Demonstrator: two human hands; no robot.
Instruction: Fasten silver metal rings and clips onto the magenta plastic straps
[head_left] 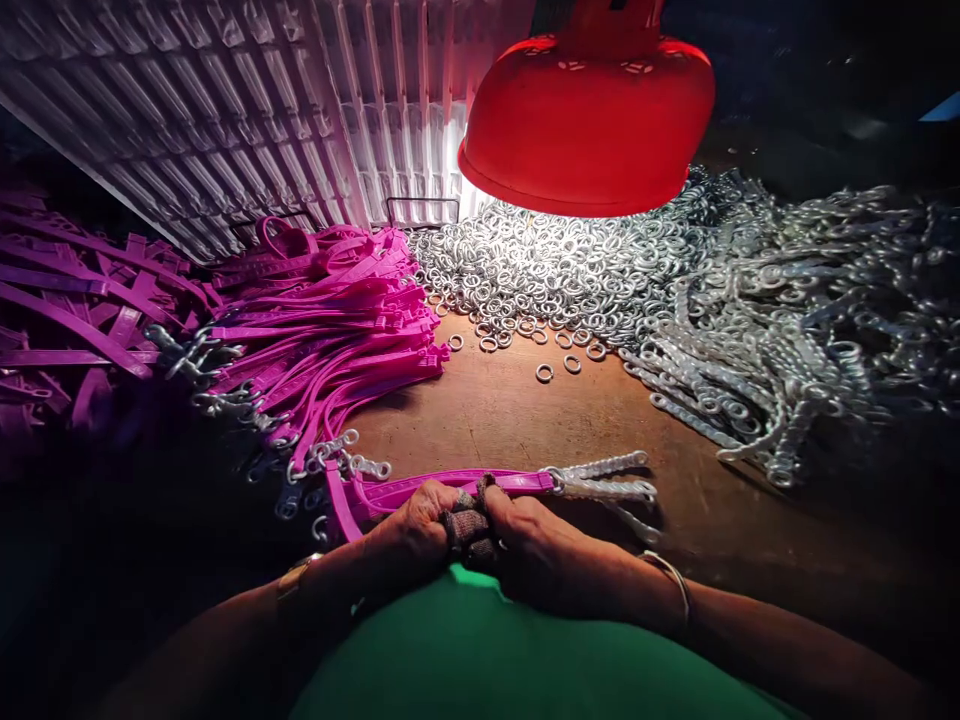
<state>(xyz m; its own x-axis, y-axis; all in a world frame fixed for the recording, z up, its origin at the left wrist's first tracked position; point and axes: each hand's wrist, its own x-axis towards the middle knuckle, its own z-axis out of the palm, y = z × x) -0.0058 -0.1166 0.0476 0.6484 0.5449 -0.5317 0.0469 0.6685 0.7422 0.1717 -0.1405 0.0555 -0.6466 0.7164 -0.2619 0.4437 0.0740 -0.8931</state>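
Both my hands meet at the near edge of the wooden table (510, 410). My left hand (420, 525) and my right hand (536, 545) pinch one magenta plastic strap (517, 482) that lies flat across the table. Grey fabric wraps (465, 525) cover my fingertips. A short silver chain (607, 478) hangs from the strap's right end. Other finished straps with chains (337, 455) lie just left of my left hand.
A big pile of magenta straps (330, 320) fills the left. Loose metal rings (540, 270) heap under a red lamp shade (592, 110). Silver chain pieces (787, 330) pile at the right. White ribbed trays (285, 110) lean at the back.
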